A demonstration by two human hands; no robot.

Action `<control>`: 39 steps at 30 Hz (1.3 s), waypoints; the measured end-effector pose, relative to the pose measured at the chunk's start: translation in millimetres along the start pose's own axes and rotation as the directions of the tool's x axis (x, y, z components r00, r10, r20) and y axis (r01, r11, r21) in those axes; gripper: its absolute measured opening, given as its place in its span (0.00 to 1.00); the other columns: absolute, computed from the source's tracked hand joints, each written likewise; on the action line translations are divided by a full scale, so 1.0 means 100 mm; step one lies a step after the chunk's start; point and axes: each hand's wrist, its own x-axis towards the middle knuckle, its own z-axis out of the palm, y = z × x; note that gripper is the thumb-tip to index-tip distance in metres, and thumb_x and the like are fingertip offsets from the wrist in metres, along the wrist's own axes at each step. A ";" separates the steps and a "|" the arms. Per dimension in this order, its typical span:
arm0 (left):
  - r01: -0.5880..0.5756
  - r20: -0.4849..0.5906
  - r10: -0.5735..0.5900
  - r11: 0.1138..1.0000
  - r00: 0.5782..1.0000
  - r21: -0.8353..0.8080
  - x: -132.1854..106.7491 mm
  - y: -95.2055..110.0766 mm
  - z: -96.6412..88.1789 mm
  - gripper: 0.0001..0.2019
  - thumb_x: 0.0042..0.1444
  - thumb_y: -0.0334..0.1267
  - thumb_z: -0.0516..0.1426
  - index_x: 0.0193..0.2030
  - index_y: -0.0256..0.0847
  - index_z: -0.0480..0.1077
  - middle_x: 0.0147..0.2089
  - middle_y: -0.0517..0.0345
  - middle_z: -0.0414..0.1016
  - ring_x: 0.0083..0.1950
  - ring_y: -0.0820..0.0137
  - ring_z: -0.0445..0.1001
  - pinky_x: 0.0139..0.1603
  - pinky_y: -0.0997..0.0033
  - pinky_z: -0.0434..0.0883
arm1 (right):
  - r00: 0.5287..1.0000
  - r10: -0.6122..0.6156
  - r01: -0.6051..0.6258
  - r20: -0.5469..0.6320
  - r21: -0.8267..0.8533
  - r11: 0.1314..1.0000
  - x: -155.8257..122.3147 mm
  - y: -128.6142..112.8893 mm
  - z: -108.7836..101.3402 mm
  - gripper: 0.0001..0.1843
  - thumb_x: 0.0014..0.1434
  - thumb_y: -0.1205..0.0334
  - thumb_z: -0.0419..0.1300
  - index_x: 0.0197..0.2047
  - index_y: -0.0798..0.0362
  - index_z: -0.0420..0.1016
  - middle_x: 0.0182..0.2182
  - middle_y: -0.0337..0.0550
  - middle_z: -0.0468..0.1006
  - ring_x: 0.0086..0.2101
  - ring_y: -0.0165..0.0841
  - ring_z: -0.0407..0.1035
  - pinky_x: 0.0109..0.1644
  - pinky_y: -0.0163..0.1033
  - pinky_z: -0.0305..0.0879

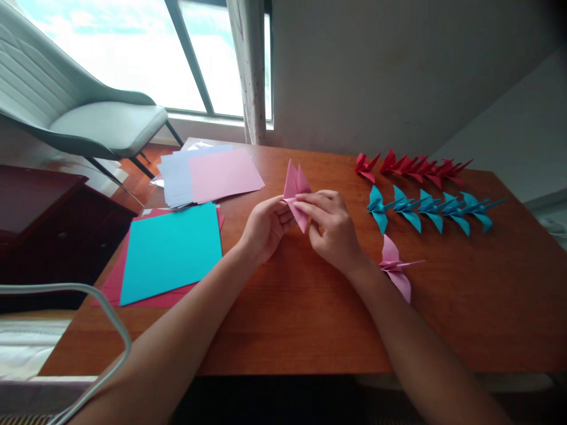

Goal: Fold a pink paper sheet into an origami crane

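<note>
Both hands meet over the middle of the wooden table [287,319] on a half-folded pink paper piece [296,184], whose two points stick up. My left hand [264,229] pinches its left side. My right hand [333,227] is closed on its right side, fingers laid across the fold. A finished pink paper crane [396,267] lies just right of my right wrist.
A row of several teal cranes [432,209] and a row of several red cranes [414,166] lie at the right. Teal sheet [170,251] on red sheets and a stack of pink paper [224,174] sit at the left. A grey chair [97,121] stands by the window.
</note>
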 end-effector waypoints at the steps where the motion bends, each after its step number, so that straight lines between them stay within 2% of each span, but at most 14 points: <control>1: 0.001 -0.008 -0.001 1.000 1.000 -0.013 0.01 0.00 0.00 0.09 0.49 0.43 0.62 0.31 0.39 0.73 0.33 0.54 0.80 0.37 0.68 0.78 0.40 0.69 0.74 | 1.000 -0.007 0.008 0.026 -0.017 1.000 -0.01 0.01 0.01 0.30 0.58 0.79 0.55 0.58 0.44 0.78 0.56 0.41 0.80 0.55 0.44 0.66 0.63 0.58 0.68; 3: -0.003 -0.023 0.002 1.000 1.000 -0.023 0.02 -0.01 -0.01 0.12 0.51 0.47 0.63 0.32 0.39 0.72 0.32 0.54 0.79 0.37 0.68 0.78 0.40 0.69 0.75 | 0.998 -0.018 0.020 0.060 -0.038 0.999 -0.01 0.01 0.03 0.31 0.57 0.79 0.54 0.60 0.46 0.76 0.58 0.42 0.78 0.57 0.44 0.65 0.64 0.58 0.67; 5: -0.011 -0.032 0.010 1.000 0.999 -0.019 0.02 -0.02 -0.01 0.13 0.50 0.46 0.66 0.34 0.38 0.73 0.32 0.55 0.79 0.35 0.70 0.77 0.39 0.71 0.74 | 0.997 -0.031 0.033 0.067 -0.035 0.999 -0.02 0.01 0.03 0.30 0.58 0.79 0.53 0.60 0.48 0.76 0.58 0.43 0.79 0.57 0.44 0.64 0.64 0.57 0.67; 9: -0.030 -0.027 0.030 0.999 0.999 0.014 -0.02 -0.04 -0.02 0.12 0.47 0.41 0.69 0.34 0.38 0.75 0.32 0.58 0.78 0.32 0.74 0.75 0.37 0.76 0.72 | 1.000 -0.013 0.013 -0.007 0.071 0.997 0.01 -0.03 -0.02 0.23 0.60 0.77 0.53 0.51 0.47 0.80 0.51 0.42 0.83 0.54 0.41 0.70 0.62 0.56 0.69; 12: -0.029 -0.006 0.029 0.998 1.000 0.063 -0.04 -0.04 -0.01 0.12 0.48 0.44 0.69 0.34 0.38 0.77 0.32 0.58 0.78 0.32 0.75 0.74 0.35 0.76 0.71 | 0.985 0.128 -0.109 -0.111 0.167 0.980 0.04 -0.07 -0.06 0.14 0.64 0.70 0.56 0.46 0.46 0.80 0.45 0.42 0.84 0.48 0.38 0.75 0.56 0.51 0.73; 14: -0.025 0.007 0.025 0.994 1.000 0.103 -0.05 -0.04 0.00 0.12 0.49 0.45 0.69 0.34 0.39 0.78 0.31 0.58 0.78 0.31 0.75 0.73 0.33 0.76 0.70 | 0.942 0.272 -0.226 -0.194 0.228 0.947 0.05 -0.06 -0.08 0.08 0.66 0.64 0.59 0.44 0.47 0.79 0.43 0.43 0.83 0.45 0.36 0.76 0.47 0.45 0.75; 16: -0.025 0.019 0.023 0.989 1.000 0.143 -0.05 -0.05 0.00 0.12 0.50 0.45 0.69 0.34 0.38 0.78 0.31 0.58 0.78 0.30 0.75 0.72 0.32 0.76 0.69 | 0.888 0.393 -0.317 -0.241 0.299 0.900 0.05 -0.03 -0.08 0.08 0.63 0.59 0.63 0.46 0.48 0.76 0.42 0.42 0.81 0.41 0.34 0.76 0.40 0.40 0.73; 17: -0.028 0.025 0.024 0.986 0.999 0.162 -0.05 -0.05 0.00 0.12 0.51 0.45 0.68 0.34 0.38 0.78 0.31 0.58 0.78 0.30 0.75 0.72 0.32 0.76 0.68 | 0.869 0.433 -0.347 -0.238 0.329 0.878 0.05 -0.01 -0.07 0.11 0.62 0.58 0.65 0.48 0.48 0.75 0.41 0.42 0.81 0.39 0.34 0.75 0.37 0.38 0.72; 19: -0.035 0.033 0.030 0.980 0.999 0.195 -0.05 -0.06 0.00 0.12 0.52 0.45 0.68 0.34 0.37 0.78 0.30 0.58 0.77 0.29 0.76 0.70 0.30 0.77 0.65 | 0.863 0.468 -0.386 -0.188 0.352 0.853 0.06 0.04 -0.06 0.14 0.59 0.56 0.68 0.47 0.49 0.76 0.38 0.40 0.80 0.36 0.33 0.75 0.35 0.37 0.71; 23: -0.063 0.025 0.059 0.968 0.998 0.243 -0.06 -0.07 0.01 0.13 0.53 0.46 0.68 0.34 0.36 0.78 0.30 0.59 0.76 0.29 0.78 0.67 0.27 0.79 0.60 | 0.877 0.472 -0.421 -0.086 0.332 0.844 0.06 0.06 -0.06 0.06 0.61 0.57 0.65 0.37 0.51 0.78 0.34 0.41 0.81 0.33 0.32 0.75 0.38 0.39 0.71; 27: -0.080 0.039 0.073 0.964 0.997 0.254 -0.05 -0.07 0.01 0.16 0.52 0.48 0.69 0.34 0.36 0.78 0.31 0.58 0.76 0.31 0.77 0.68 0.30 0.79 0.61 | 0.867 0.492 -0.438 -0.075 0.355 0.826 0.06 0.04 -0.07 0.07 0.61 0.57 0.66 0.36 0.51 0.78 0.33 0.41 0.82 0.33 0.33 0.75 0.39 0.40 0.71; 33: -0.070 0.054 0.059 0.970 0.997 0.233 -0.06 -0.08 0.00 0.15 0.53 0.47 0.68 0.37 0.36 0.79 0.34 0.56 0.78 0.33 0.75 0.71 0.32 0.78 0.64 | 0.908 0.405 -0.366 -0.105 0.271 0.890 0.06 0.01 -0.09 0.04 0.61 0.60 0.65 0.36 0.50 0.78 0.33 0.41 0.80 0.34 0.33 0.74 0.39 0.39 0.71; 36: -0.071 0.037 0.065 0.974 0.997 0.215 -0.06 -0.08 0.00 0.13 0.52 0.44 0.68 0.37 0.35 0.79 0.34 0.56 0.79 0.34 0.74 0.72 0.34 0.78 0.65 | 0.904 0.419 -0.384 -0.084 0.271 0.883 0.07 0.02 -0.09 0.07 0.62 0.56 0.66 0.38 0.50 0.78 0.35 0.41 0.80 0.34 0.33 0.74 0.38 0.39 0.71; 39: -0.075 0.016 0.073 0.977 0.997 0.197 -0.05 -0.08 0.00 0.13 0.52 0.44 0.68 0.38 0.35 0.79 0.34 0.56 0.79 0.34 0.74 0.73 0.35 0.77 0.66 | 0.875 0.483 -0.452 -0.018 0.321 0.832 0.07 0.03 -0.08 0.15 0.60 0.48 0.66 0.38 0.51 0.79 0.35 0.43 0.81 0.34 0.34 0.74 0.38 0.40 0.70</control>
